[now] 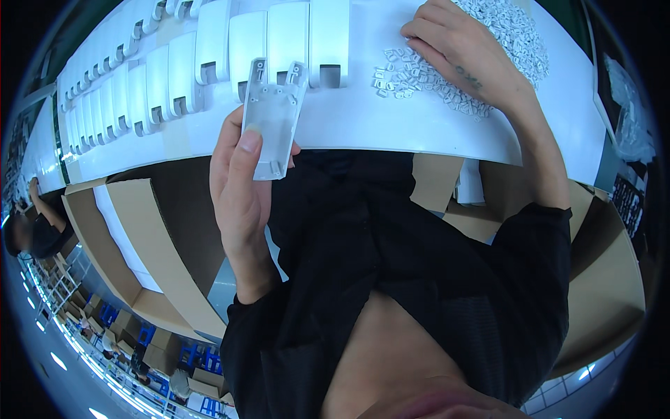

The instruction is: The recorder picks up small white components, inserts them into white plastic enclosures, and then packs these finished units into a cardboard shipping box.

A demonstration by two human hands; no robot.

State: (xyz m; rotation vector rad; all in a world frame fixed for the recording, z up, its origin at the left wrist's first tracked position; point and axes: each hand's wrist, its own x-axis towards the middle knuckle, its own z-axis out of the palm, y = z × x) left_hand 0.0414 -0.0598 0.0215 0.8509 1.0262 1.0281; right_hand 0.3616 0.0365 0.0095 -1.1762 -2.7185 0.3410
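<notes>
Black sleeves and a black top fill the near part of the view, with both forearms rising from them toward the white tabletop [391, 129]. On the left, the left hand [241, 188] is clamped on a pale grey plastic housing [272, 119], thumb pressed flat on its face and fingers wrapped behind; the piece stands upright over the near edge of the tabletop, its two prongs pointing away. Farther off and to the right, the right hand [453, 45] lies palm down on a heap of small white clips [509, 35], fingers curled loosely together among the scattered ones [405, 77]; whether it grips any I cannot tell. Rows of white moulded covers [209, 49] lie side by side across the far left of the tabletop, just beyond the held housing. Open cardboard boxes [139, 244] sit below the tabletop at left and right.
</notes>
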